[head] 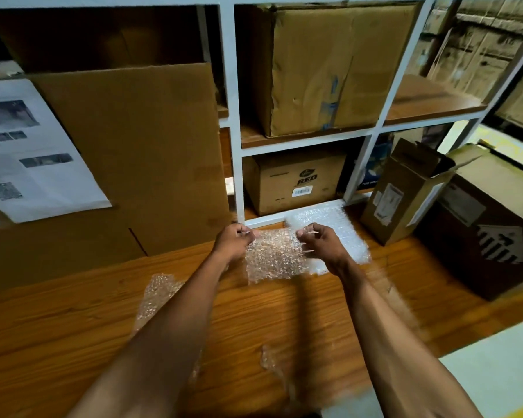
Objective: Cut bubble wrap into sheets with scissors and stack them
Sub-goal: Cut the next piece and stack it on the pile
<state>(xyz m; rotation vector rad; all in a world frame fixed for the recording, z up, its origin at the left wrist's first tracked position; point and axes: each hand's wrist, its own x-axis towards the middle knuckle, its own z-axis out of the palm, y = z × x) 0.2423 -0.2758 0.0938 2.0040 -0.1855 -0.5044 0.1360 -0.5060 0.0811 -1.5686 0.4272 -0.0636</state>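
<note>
Both my hands, left (234,239) and right (317,241), pinch the sheet's (272,257) top corners; the stack (332,227) lies just beyond, rightward.

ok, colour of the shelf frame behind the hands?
White shelf frame, with brown wooden boards; clearest in the head view, the only one.

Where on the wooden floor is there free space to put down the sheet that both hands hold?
Bare wood lies between the forearms, below the held sheet, and left of the left hand toward the flat cardboard. It is crowded ahead: the stack of sheets beside the right hand, then the open box. Loose wrap lies under the left forearm.
</note>
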